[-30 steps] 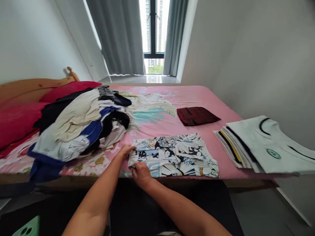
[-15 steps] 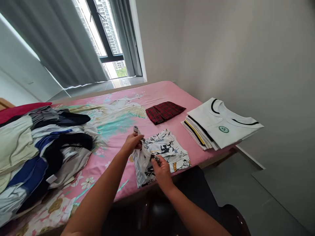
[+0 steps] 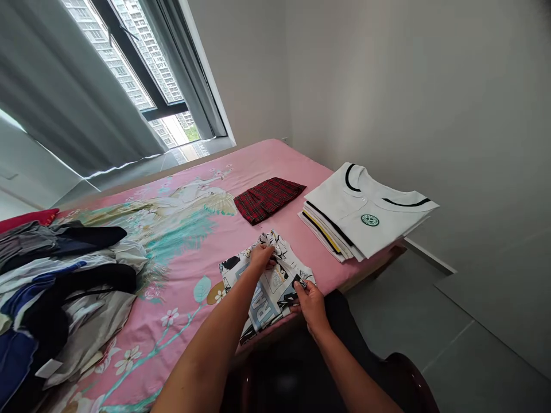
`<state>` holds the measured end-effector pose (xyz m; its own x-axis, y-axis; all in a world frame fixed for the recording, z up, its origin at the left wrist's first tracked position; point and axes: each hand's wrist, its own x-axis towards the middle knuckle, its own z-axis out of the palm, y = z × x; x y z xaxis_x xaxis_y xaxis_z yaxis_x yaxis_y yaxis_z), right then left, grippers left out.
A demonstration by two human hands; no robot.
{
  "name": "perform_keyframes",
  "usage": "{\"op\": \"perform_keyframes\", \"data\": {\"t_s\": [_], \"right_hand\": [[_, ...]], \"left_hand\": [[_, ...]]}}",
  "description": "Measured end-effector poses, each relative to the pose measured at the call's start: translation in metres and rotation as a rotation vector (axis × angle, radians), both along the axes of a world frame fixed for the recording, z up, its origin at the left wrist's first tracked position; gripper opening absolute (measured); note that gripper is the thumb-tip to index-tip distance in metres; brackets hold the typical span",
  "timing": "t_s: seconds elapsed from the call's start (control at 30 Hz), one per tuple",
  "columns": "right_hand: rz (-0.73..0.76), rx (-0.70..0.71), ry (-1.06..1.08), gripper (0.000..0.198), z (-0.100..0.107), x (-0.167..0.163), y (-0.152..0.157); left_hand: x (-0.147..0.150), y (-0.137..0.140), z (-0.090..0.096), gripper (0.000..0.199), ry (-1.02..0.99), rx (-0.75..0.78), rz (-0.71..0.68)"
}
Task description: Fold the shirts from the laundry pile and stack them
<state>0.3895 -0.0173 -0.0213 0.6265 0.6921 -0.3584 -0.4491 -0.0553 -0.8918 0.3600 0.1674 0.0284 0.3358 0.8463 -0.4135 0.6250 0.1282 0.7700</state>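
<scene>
A white printed shirt (image 3: 269,289) with black, blue and yellow graphics lies partly folded at the near edge of the bed. My left hand (image 3: 262,256) grips its fabric near the far end, fingers closed on the cloth. At the right side, my right hand (image 3: 309,300) pinches the shirt's edge between thumb and fingers. Some of the shirt is hidden under my left forearm.
A red plaid garment (image 3: 269,199) lies flat beyond the shirt. To the right stands a stack of folded white shirts (image 3: 365,212) by the bed's edge. A loose pile of clothes (image 3: 64,287) covers the left of the pink bedsheet (image 3: 185,292).
Both hands have carried part of the shirt over to the right, and it now lies across the rest, showing blue lettering. The view has turned a little to the right.
</scene>
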Motion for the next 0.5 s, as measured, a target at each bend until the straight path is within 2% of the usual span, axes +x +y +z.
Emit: {"op": "perform_keyframes", "data": {"t_s": [0.13,0.27,0.33,0.4,0.5], "right_hand": [[-0.002,-0.018,0.018,0.044,0.003,0.005,-0.001],[0.03,-0.089,-0.023,0.045,0.002,0.013,-0.009],[0.036,-0.128,-0.14,0.045,0.003,0.017,-0.018],[0.004,-0.147,-0.345,0.041,0.009,0.019,-0.027],[-0.02,-0.08,-0.625,0.032,0.03,0.018,-0.03]], "left_hand": [[-0.001,0.0,-0.004,0.031,-0.07,0.088,-0.049],[-0.014,-0.009,-0.007,0.026,-0.117,0.314,-0.089],[-0.027,-0.011,-0.006,0.02,-0.129,0.454,-0.098],[-0.042,-0.01,-0.006,0.018,-0.143,0.551,-0.125],[-0.062,-0.005,-0.008,0.025,-0.102,0.676,-0.223]]}}
